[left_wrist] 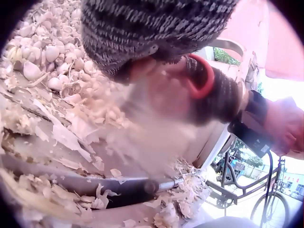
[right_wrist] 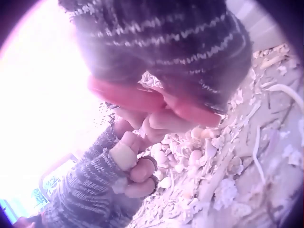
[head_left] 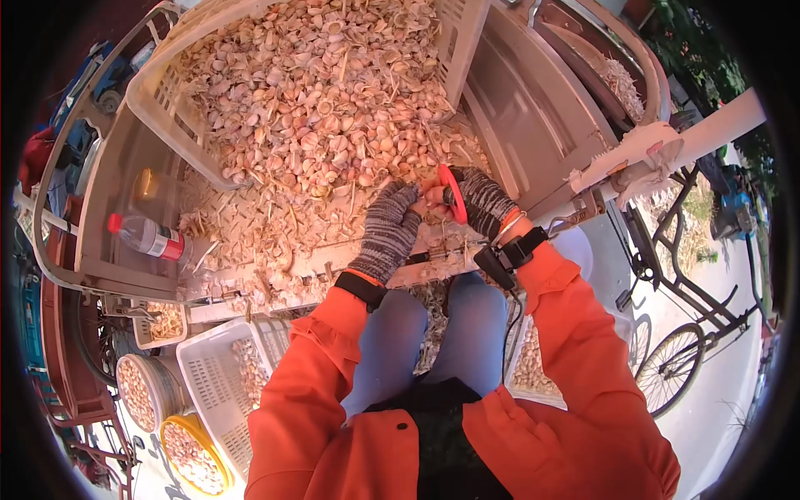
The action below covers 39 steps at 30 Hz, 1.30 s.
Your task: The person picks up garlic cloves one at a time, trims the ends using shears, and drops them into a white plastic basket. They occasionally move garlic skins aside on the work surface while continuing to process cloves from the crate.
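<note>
The left hand (head_left: 390,229), in a grey knitted glove with bare fingertips, meets the right hand (head_left: 483,200) at the near edge of the garlic heap (head_left: 325,108). A red looped handle (head_left: 452,193) lies across the right palm, gripped by curled fingers; its working end is hidden. In the right wrist view the left fingers (right_wrist: 137,175) are curled against a pale piece (right_wrist: 123,156), perhaps garlic, close under the right fingertips. Blur hides the contact between the hands in the left wrist view, below the red handle (left_wrist: 204,80).
A plastic bottle (head_left: 150,237) lies at the left of the metal cart bed. White crates flank the heap. Below the bed edge stand a white crate (head_left: 212,375), a bucket (head_left: 137,392) and a yellow tub (head_left: 196,454) with garlic. A bicycle (head_left: 671,367) stands at right.
</note>
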Available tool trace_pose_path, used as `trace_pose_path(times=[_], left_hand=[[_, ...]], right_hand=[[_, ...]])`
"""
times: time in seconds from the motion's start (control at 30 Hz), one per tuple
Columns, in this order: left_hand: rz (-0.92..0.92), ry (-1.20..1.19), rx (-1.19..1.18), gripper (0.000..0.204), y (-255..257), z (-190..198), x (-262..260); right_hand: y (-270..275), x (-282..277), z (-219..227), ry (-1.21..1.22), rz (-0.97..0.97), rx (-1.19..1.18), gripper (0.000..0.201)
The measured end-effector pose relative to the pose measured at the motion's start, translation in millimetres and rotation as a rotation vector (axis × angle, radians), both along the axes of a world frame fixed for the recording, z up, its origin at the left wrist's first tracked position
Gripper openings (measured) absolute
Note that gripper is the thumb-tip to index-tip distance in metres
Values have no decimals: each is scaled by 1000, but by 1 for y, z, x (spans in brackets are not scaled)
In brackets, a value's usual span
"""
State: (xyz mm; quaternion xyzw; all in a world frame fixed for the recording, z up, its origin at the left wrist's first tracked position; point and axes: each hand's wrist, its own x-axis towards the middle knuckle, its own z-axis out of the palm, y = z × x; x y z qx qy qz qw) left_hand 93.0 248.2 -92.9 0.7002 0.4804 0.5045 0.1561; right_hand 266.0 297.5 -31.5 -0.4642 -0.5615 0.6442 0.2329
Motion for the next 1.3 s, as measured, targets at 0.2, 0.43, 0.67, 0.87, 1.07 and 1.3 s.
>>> trace_pose_path(times=[0.2,0.43,0.67,0.87,1.07,1.3], left_hand=[[-163,-182,-121,18,-33,36,-5],[-203,-588,-612,15,-66,57,-1],[-321,-1374,-716,17,-94,45,6],[-393,-1422,-679,23,-98,41,3],[-429,-1500,-700,20,-94,38,3],[-296,-1402,-872,18,-35,7,-34]], right_hand=[[-35,2,17,475,87,-346,28],[-71,-4,29,394,-53,-188,23],[-112,26,27,-505,39,1119,38],[-115,30,22,-512,52,1154,30],[-110,29,14,-504,126,835,28],[-23,9,5,-758,-84,582,33]])
